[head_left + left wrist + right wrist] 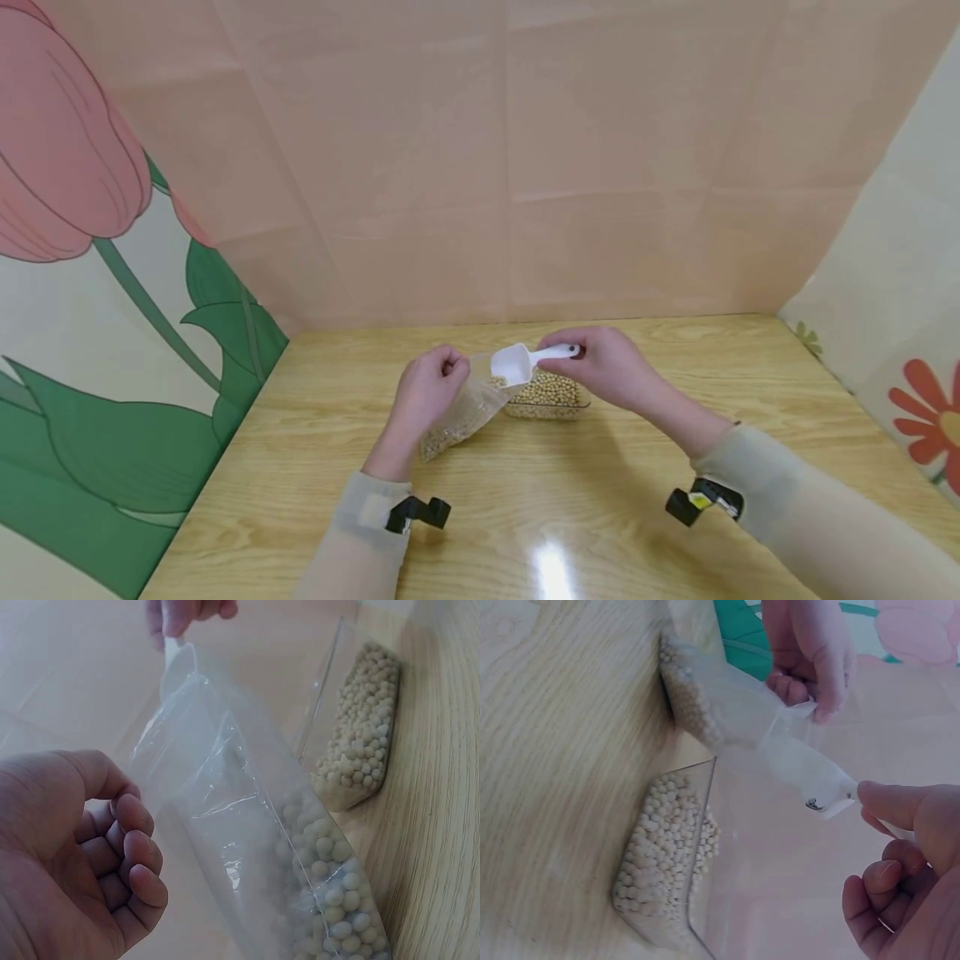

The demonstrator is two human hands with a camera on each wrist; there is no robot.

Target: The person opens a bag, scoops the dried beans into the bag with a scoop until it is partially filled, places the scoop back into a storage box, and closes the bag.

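My left hand [431, 387] pinches the rim of a clear plastic bag [225, 802], its fingers curled in. Pale round beans [349, 907], likely soybeans, fill the lower part of the bag, which leans on the table. Between thumb and fingers my right hand [607, 367] grips the handle of a small white scoop [513, 365]. The scoop's head tilts down at the bag's mouth, with a few beans by its lip. Right beside the bag, below the scoop, stands a clear rectangular container [697, 847] holding many more beans [656, 855].
Both hands work above a wood-grain table [480, 517]. A plain pinkish backdrop [510, 167] rises behind its far edge. Flower-printed panels stand at the left [97, 450] and right [885, 333]. Each sleeve carries a small black camera mount.
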